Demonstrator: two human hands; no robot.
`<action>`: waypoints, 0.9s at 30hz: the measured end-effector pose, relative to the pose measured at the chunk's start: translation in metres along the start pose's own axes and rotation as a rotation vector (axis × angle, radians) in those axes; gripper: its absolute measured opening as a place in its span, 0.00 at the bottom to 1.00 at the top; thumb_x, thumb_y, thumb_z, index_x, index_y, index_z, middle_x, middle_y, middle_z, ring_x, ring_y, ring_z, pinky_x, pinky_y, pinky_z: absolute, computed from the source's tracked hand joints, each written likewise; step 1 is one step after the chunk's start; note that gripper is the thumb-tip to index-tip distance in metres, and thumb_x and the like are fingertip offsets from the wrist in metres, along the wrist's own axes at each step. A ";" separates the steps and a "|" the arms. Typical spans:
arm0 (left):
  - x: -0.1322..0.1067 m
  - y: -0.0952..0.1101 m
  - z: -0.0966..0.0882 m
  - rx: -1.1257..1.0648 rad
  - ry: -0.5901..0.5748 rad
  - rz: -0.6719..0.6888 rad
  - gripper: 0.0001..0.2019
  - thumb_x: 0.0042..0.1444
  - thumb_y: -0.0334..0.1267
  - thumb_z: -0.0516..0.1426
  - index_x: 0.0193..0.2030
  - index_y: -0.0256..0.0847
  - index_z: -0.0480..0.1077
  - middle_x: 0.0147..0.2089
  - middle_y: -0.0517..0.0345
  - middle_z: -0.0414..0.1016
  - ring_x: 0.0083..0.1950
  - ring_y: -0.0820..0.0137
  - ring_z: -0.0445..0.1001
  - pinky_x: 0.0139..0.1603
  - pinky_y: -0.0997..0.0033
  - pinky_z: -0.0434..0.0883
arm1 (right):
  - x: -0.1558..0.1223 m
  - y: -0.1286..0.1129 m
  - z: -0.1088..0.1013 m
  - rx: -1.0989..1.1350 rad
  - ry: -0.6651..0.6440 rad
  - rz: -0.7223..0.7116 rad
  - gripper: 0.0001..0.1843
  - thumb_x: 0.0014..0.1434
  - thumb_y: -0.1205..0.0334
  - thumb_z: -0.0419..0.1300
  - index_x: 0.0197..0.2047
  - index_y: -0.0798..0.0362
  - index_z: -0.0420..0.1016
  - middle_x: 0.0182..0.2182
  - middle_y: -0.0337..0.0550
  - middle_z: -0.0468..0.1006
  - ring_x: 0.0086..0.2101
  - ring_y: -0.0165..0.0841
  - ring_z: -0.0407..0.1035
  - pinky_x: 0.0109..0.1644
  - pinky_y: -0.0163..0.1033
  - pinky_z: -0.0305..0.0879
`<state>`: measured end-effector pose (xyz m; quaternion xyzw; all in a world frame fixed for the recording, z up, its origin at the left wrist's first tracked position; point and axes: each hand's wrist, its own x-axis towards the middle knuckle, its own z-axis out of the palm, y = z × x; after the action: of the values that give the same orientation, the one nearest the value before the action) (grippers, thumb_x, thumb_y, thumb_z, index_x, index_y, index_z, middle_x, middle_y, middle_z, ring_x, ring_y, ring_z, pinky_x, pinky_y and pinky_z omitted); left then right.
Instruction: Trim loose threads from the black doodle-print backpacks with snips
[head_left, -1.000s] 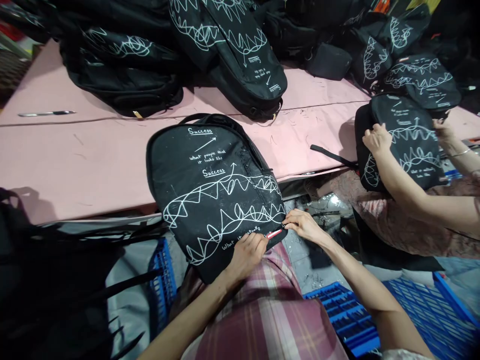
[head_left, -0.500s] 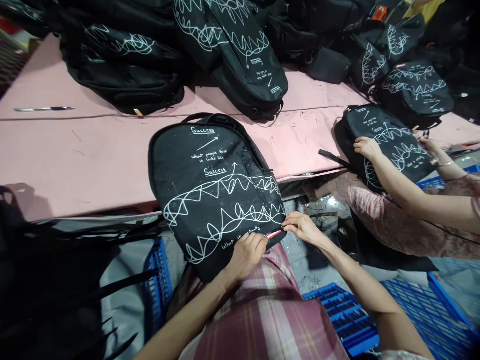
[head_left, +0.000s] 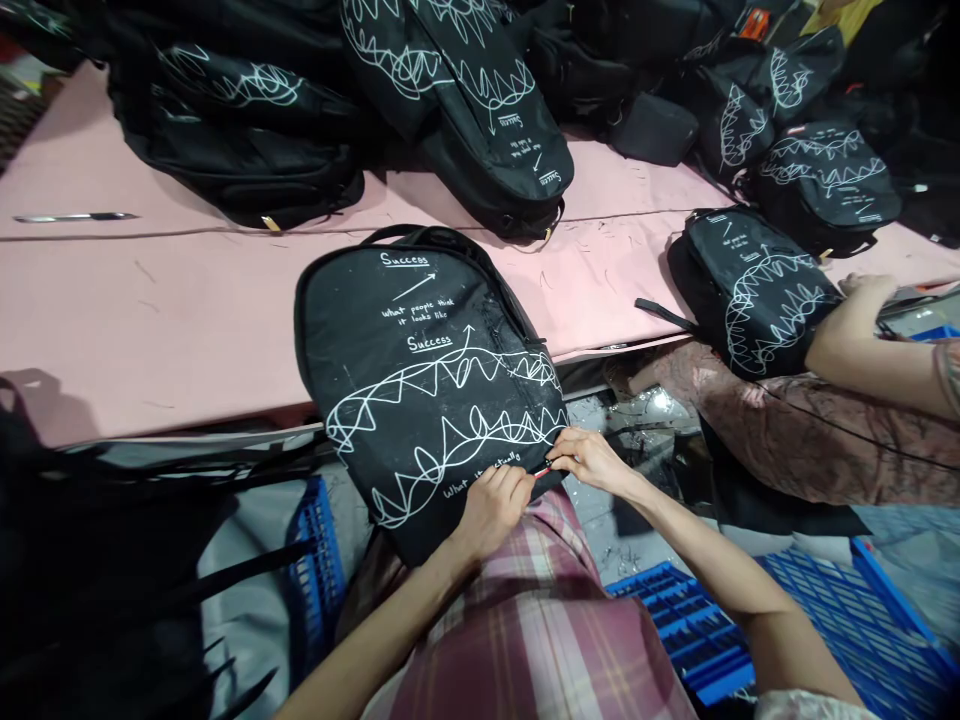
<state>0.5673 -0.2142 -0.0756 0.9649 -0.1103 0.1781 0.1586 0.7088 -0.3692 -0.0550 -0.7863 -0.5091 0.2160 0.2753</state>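
A black backpack (head_left: 420,390) with white scribbled lines and lettering rests tilted against the table edge and my lap. My left hand (head_left: 495,505) is closed on its lower right edge, fingertips on the fabric and thumb hidden. Close by, my right hand (head_left: 590,460) pinches a small black piece (head_left: 550,462) at the bag's lower right corner. A short red strip (head_left: 541,472) shows between the two hands; what it belongs to is too small to tell.
More black backpacks (head_left: 495,130) lie along the far side of the pink table (head_left: 187,330). A pen (head_left: 75,217) lies at the left. On the right, a co-worker's hand (head_left: 866,300) is at another backpack (head_left: 757,290). Blue plastic crates (head_left: 675,620) stand below.
My right hand has moved left along the bag's edge, nearer my left hand, and less of the red strip shows. The co-worker's near arm has shifted right.
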 end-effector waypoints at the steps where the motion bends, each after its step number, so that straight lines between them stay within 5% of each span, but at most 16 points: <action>1: -0.001 0.000 0.000 0.000 -0.004 0.000 0.08 0.60 0.29 0.48 0.33 0.37 0.67 0.29 0.57 0.69 0.30 0.70 0.65 0.30 0.68 0.57 | 0.000 -0.001 0.000 0.005 0.001 0.002 0.10 0.59 0.61 0.56 0.38 0.53 0.77 0.32 0.45 0.75 0.36 0.34 0.68 0.40 0.37 0.62; 5: -0.007 0.001 -0.004 -0.032 -0.031 -0.074 0.07 0.60 0.31 0.49 0.35 0.39 0.68 0.32 0.57 0.71 0.32 0.70 0.66 0.31 0.68 0.58 | -0.008 0.007 -0.003 0.212 0.123 0.165 0.09 0.59 0.60 0.56 0.36 0.53 0.76 0.33 0.45 0.75 0.36 0.34 0.68 0.42 0.39 0.62; 9: -0.007 0.002 -0.008 -0.059 -0.057 -0.201 0.07 0.60 0.36 0.51 0.42 0.39 0.67 0.38 0.55 0.71 0.37 0.68 0.68 0.36 0.67 0.62 | -0.033 0.005 0.004 0.731 0.267 0.457 0.13 0.55 0.53 0.58 0.39 0.53 0.72 0.32 0.43 0.76 0.29 0.31 0.67 0.35 0.37 0.64; 13: 0.004 0.002 -0.009 -0.032 -0.135 -0.190 0.07 0.60 0.35 0.50 0.36 0.39 0.68 0.32 0.56 0.69 0.34 0.68 0.66 0.32 0.68 0.61 | -0.054 -0.031 0.035 1.332 0.254 0.713 0.15 0.52 0.52 0.62 0.37 0.56 0.72 0.24 0.39 0.71 0.21 0.24 0.60 0.22 0.30 0.57; 18: 0.007 0.001 -0.006 -0.097 -0.127 -0.244 0.10 0.61 0.33 0.47 0.31 0.39 0.67 0.31 0.56 0.67 0.35 0.69 0.64 0.35 0.68 0.61 | -0.058 -0.072 0.063 1.943 0.170 1.021 0.14 0.50 0.58 0.65 0.35 0.61 0.72 0.23 0.40 0.69 0.22 0.23 0.63 0.22 0.26 0.57; 22: 0.003 0.002 -0.006 -0.194 -0.091 -0.317 0.11 0.61 0.34 0.46 0.31 0.38 0.66 0.31 0.57 0.68 0.34 0.70 0.64 0.36 0.69 0.61 | -0.050 -0.077 0.063 2.144 0.154 1.096 0.09 0.56 0.63 0.60 0.33 0.63 0.70 0.21 0.39 0.68 0.18 0.19 0.58 0.18 0.23 0.50; 27: 0.002 0.003 -0.006 -0.237 -0.011 -0.303 0.11 0.61 0.34 0.46 0.32 0.38 0.67 0.32 0.56 0.68 0.35 0.70 0.64 0.36 0.68 0.62 | -0.039 -0.073 0.063 2.129 0.184 1.131 0.08 0.58 0.63 0.57 0.33 0.61 0.69 0.19 0.35 0.64 0.15 0.17 0.48 0.16 0.23 0.42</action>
<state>0.5666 -0.2151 -0.0692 0.9460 0.0153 0.1325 0.2955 0.6045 -0.3677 -0.0529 -0.2898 0.3611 0.5603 0.6868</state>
